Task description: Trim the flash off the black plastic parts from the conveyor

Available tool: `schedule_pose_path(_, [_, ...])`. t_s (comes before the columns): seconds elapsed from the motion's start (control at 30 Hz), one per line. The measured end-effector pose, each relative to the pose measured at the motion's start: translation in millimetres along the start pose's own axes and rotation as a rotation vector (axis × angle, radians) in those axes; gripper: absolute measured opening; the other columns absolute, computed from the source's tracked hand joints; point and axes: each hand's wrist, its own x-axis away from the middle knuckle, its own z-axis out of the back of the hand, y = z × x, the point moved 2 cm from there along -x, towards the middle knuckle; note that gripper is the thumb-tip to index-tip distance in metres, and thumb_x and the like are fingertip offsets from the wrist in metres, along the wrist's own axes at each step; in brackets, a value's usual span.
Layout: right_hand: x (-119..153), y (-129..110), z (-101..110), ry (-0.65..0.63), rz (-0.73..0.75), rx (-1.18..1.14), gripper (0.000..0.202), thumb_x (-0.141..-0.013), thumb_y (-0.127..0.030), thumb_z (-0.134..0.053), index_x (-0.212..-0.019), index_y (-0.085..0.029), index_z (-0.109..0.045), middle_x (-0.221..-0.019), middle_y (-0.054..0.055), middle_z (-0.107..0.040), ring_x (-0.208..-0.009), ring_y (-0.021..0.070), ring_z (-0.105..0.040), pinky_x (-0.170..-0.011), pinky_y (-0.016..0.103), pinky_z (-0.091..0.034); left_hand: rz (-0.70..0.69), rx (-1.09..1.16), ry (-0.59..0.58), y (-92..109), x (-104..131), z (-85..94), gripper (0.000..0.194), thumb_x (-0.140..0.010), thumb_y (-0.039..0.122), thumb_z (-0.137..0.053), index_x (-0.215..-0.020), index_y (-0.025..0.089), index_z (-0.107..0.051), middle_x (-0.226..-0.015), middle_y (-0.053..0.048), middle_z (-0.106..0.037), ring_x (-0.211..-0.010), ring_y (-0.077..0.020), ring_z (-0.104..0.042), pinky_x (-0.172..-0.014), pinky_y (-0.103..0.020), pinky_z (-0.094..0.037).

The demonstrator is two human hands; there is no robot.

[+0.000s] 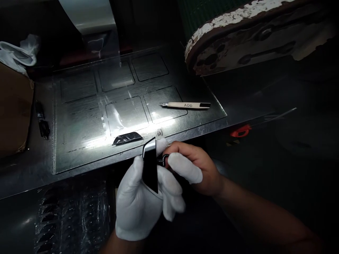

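My left hand (144,201), in a white glove, grips a glossy black panel (150,165) with slanted ends. The panel stands on edge between thumb and fingers. My right hand (197,165) is bare except for white covers on thumb and index finger. Its fingers are pinched at the panel's right side, around a small black curved part (164,160); whether this part is joined to the panel I cannot tell. Beyond my hands, a dark slanted-end piece (127,138) lies on the clear mat (79,141). A pale-handled craft knife (188,105) marked A06 lies farther right.
A cardboard box (14,109) and a black pen (41,120) are at left. Below the bench edge sits a clear tray (72,218) of dark pieces. A worn machine part (238,49) overhangs the back right. An orange-handled tool (240,131) is at right.
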Motion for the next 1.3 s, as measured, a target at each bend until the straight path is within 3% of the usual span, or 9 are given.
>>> schedule_pose_path(0.13, [-3.2, 1.5, 1.1, 0.012, -0.109, -0.103, 0.028, -0.098, -0.038, -0.066, -0.081, -0.016, -0.068, -0.074, -0.001, -0.060, -0.064, 0.0100, -0.052, -0.061, 0.024, -0.045, 0.102, -0.035, 0.132, 5.4, -0.3, -4.6, 0.051, -0.111, 0.044, -0.031, -0.139, 0.017, -0.064, -0.090, -0.012, -0.080, -0.066, -0.0177, -0.077, -0.050, -0.019, -0.057])
schedule_pose_path(0.27, [-4.4, 10.1, 1.6, 0.029, -0.296, -0.228, 0.037, -0.095, -0.048, -0.066, -0.076, -0.017, -0.064, -0.061, -0.004, -0.047, -0.050, 0.0085, -0.038, -0.044, 0.023, -0.030, 0.134, -0.111, 0.234, 7.2, -1.3, -7.6, 0.051, -0.109, 0.048, -0.034, -0.138, 0.017, -0.063, -0.084, -0.011, -0.078, -0.065, -0.0181, -0.076, -0.052, -0.020, -0.058])
schedule_pose_path(0.5, [-1.3, 20.5, -1.5, 0.101, -0.416, -0.401, 0.032, -0.091, -0.043, -0.067, -0.074, -0.017, -0.063, -0.058, -0.005, -0.044, -0.046, 0.0071, -0.030, -0.040, 0.021, -0.020, 0.152, -0.312, 0.350, 8.5, -4.1, -10.2, 0.051, -0.108, 0.048, -0.038, -0.136, 0.015, -0.063, -0.080, -0.011, -0.076, -0.063, -0.0196, -0.074, -0.053, -0.023, -0.056])
schedule_pose_path(0.7, [3.2, 32.8, -0.9, 0.079, -0.437, -0.464, 0.031, -0.090, -0.044, -0.071, -0.078, -0.015, -0.065, -0.059, -0.005, -0.046, -0.046, 0.0061, -0.033, -0.040, 0.019, -0.024, 0.166, -0.475, 0.341, 10.3, -6.7, -10.8, 0.054, -0.105, 0.054, -0.044, -0.133, 0.014, -0.068, -0.069, -0.008, -0.071, -0.056, -0.0188, -0.067, -0.054, -0.027, -0.056])
schedule_pose_path(0.87, [5.3, 36.0, 1.8, 0.049, -0.396, -0.353, 0.039, -0.091, -0.052, -0.073, -0.082, -0.014, -0.068, -0.063, -0.003, -0.052, -0.049, 0.0060, -0.039, -0.043, 0.018, -0.028, 0.097, -0.742, 0.318, 13.0, 1.8, -8.2, 0.057, -0.102, 0.056, -0.049, -0.140, 0.018, -0.066, -0.076, -0.008, -0.074, -0.066, -0.0210, -0.069, -0.062, -0.031, -0.058])
schedule_pose_path(0.97, [7.0, 34.9, 2.7, 0.026, -0.298, -0.261, 0.036, -0.095, -0.051, -0.069, -0.087, -0.015, -0.070, -0.070, -0.001, -0.058, -0.056, 0.0076, -0.048, -0.050, 0.019, -0.038, 0.057, -0.898, 0.407, 11.4, 6.9, -10.5, 0.048, -0.091, 0.040, -0.071, -0.136, 0.023, -0.069, -0.078, -0.004, -0.076, -0.070, -0.0208, -0.071, -0.059, -0.025, -0.056])
schedule_pose_path(1.1, [10.5, 36.6, 4.4, 0.006, -0.212, -0.183, 0.029, -0.097, -0.046, -0.067, -0.095, -0.017, -0.069, -0.081, 0.001, -0.065, -0.072, 0.0121, -0.060, -0.067, 0.024, -0.050, -0.057, -0.833, 0.468, 3.5, 7.4, -17.4, 0.044, -0.079, 0.017, -0.079, -0.121, 0.027, -0.077, -0.075, 0.002, -0.076, -0.060, -0.0160, -0.067, -0.052, -0.020, -0.051])
schedule_pose_path(1.2, [12.4, 39.1, 5.6, -0.009, -0.211, -0.145, 0.027, -0.094, -0.044, -0.071, -0.097, -0.017, -0.069, -0.084, 0.002, -0.066, -0.074, 0.0134, -0.061, -0.068, 0.026, -0.051, -0.116, -0.850, 0.478, 0.8, 6.5, -20.0, 0.040, -0.077, 0.015, -0.079, -0.116, 0.026, -0.079, -0.067, 0.003, -0.073, -0.052, -0.0135, -0.061, -0.048, -0.019, -0.047])
schedule_pose_path(1.3, [13.3, 40.7, 6.2, 0.000, -0.214, -0.127, 0.030, -0.094, -0.047, -0.070, -0.097, -0.017, -0.068, -0.085, 0.002, -0.066, -0.074, 0.0141, -0.061, -0.067, 0.026, -0.052, -0.082, -0.937, 0.487, 3.8, 7.1, -19.0, 0.041, -0.079, 0.022, -0.082, -0.120, 0.028, -0.078, -0.062, 0.005, -0.070, -0.050, -0.0129, -0.059, -0.048, -0.019, -0.048])
